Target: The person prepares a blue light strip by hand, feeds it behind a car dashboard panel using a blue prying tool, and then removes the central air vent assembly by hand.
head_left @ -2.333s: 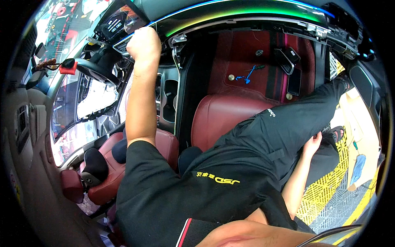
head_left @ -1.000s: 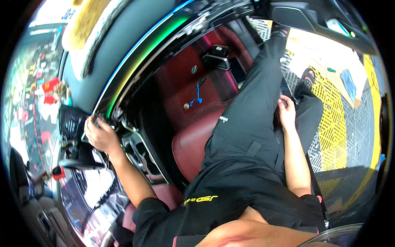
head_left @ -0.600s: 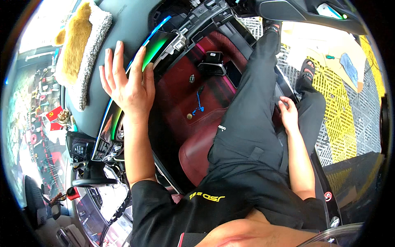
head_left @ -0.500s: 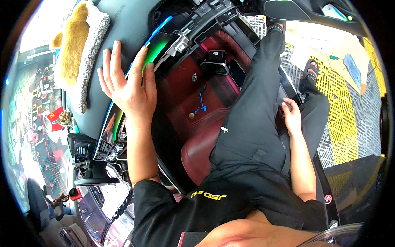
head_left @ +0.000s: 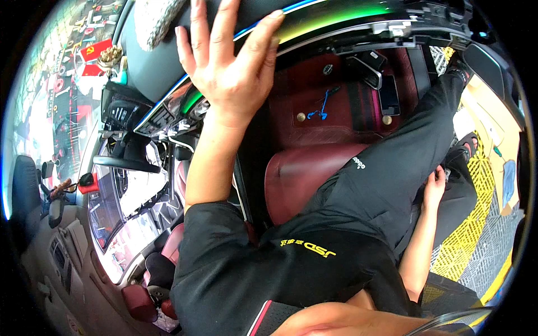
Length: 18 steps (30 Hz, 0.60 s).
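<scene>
My left hand (head_left: 227,73) is open, fingers spread over the dark dashboard top (head_left: 140,73) and the glowing green-and-blue trim strip (head_left: 325,23), beside a grey fluffy item (head_left: 154,17) cut off at the upper edge. My right hand (head_left: 434,187) is low by my dark-trousered legs (head_left: 392,168), fingers curled around something small and hard to make out. On the red mat (head_left: 297,84) beyond the red seat (head_left: 302,176) lie a phone (head_left: 389,95), a black device (head_left: 372,78), a blue cord-like piece (head_left: 325,101) and small round pieces (head_left: 301,116).
I am inside a car, with a steering wheel (head_left: 126,163) and a screen (head_left: 117,115) at left, exposed trim frame (head_left: 400,33) at upper right and a door panel (head_left: 490,84). Outside at right are cardboard (head_left: 499,134) and yellow-grey floor grating (head_left: 471,235).
My left hand was a fist by the screen, then opened and moved along the dashboard to spread over the trim strip. The view has swung about. My right hand stays by my legs.
</scene>
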Available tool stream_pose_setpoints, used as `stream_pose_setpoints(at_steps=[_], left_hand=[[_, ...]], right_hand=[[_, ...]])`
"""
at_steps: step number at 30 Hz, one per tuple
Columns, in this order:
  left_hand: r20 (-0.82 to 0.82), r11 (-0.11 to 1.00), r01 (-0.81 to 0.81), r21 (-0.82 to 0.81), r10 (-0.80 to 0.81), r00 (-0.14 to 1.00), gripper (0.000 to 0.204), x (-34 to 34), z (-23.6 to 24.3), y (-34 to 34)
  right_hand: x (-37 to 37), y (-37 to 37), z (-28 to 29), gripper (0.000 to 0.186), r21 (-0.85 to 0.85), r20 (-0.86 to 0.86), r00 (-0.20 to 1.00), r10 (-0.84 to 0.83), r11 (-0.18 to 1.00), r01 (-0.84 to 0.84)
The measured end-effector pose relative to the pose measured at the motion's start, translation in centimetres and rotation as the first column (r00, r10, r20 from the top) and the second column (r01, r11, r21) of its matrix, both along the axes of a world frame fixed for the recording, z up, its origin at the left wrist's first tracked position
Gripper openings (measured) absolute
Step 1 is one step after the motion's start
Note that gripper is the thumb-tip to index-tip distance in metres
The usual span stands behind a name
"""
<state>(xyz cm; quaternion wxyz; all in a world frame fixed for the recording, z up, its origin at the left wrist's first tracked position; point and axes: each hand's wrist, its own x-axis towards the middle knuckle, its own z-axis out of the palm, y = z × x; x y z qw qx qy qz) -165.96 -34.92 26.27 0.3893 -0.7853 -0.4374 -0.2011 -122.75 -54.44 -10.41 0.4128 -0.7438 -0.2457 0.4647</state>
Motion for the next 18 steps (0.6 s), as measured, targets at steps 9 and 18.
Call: stream_pose_setpoints(at_steps=[9,18], left_hand=[[0.095,0.988,-0.158,-0.001,0.157,0.983,0.027,-12.1,-1.4,-5.1],[0.118,0.966,-0.25,0.062,0.242,0.963,0.026,-21.3,-2.2,-8.8]], right_hand=[[2.4,-1.6,-3.7,0.041,0.042,0.338,0.923,0.184,0.977,-0.21],[4.4,-2.0,-7.4,0.045,0.107,0.127,0.97,0.206,0.97,-0.22]])
